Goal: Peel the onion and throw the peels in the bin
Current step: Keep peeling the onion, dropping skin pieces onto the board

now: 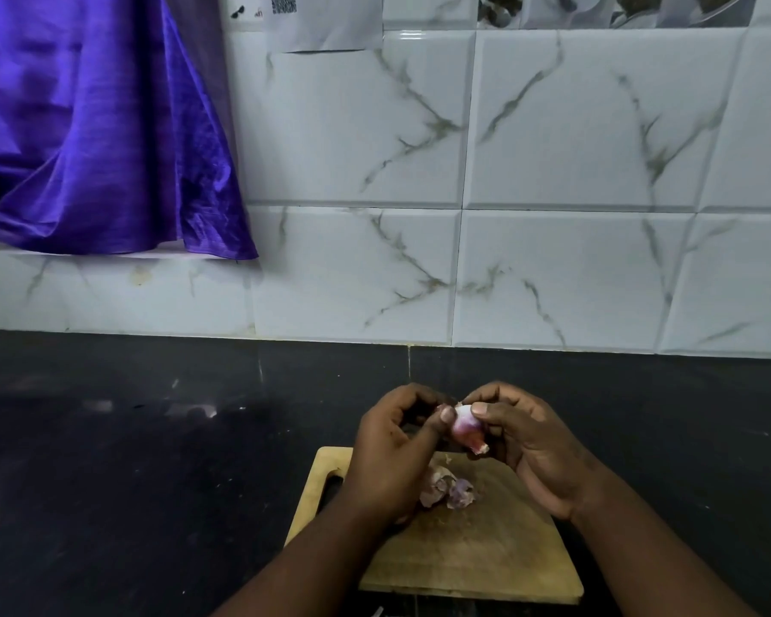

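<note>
A small pink-white onion [464, 427] is held in the air above the wooden cutting board [477, 554]. My right hand [535, 452] grips it from the right, thumb on its top. My left hand [392, 452] pinches it from the left with curled fingers. A small pile of purple-pink peels [448, 487] lies on the board just below my hands. No bin is in view.
The board lies on a black stone countertop [152, 460] that runs to a white marble-pattern tiled wall [553, 216]. A purple cloth [94, 126] hangs at the upper left over a ledge. A paper sheet [326, 20] is stuck on the wall.
</note>
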`<state>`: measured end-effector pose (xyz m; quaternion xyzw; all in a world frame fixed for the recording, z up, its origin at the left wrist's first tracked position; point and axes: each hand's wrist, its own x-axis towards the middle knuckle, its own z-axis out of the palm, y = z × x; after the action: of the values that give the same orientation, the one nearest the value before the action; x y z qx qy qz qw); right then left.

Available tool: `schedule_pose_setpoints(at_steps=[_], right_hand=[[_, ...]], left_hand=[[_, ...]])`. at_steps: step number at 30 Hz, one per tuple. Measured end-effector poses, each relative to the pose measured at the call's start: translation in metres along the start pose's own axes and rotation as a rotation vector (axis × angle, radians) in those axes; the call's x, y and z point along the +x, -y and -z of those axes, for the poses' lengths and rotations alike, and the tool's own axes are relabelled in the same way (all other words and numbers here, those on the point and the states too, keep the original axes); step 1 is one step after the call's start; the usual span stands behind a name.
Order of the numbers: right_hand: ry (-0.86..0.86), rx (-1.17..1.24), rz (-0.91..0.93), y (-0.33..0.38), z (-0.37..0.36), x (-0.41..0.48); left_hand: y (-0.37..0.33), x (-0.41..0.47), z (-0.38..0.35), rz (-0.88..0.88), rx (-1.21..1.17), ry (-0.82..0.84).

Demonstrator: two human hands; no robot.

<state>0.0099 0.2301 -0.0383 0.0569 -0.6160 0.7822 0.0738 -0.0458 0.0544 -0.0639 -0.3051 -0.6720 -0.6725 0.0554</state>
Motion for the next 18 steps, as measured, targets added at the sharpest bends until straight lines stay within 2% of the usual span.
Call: schedule_pose_setpoints(at_steps=[7, 10, 13, 18], right_hand=[[0.088, -0.001, 0.018, 0.001, 0.0, -0.001], [0.066, 0.056, 0.034, 0.002, 0.0, -0.001], [0.006, 0.072, 0.05, 0.002, 0.0, -0.001], [-0.04, 0.07, 0.028, 0.002, 0.001, 0.0]], left_hand=[[0.001, 0.003, 0.004, 0.063, -0.047, -0.01], [0.002, 0.001, 0.004, 0.109, -0.025, -0.009], [0.0, -0.002, 0.003, 0.087, 0.036, 0.021], [-0.008, -0.005, 0.002, -0.003, 0.111, -0.026]])
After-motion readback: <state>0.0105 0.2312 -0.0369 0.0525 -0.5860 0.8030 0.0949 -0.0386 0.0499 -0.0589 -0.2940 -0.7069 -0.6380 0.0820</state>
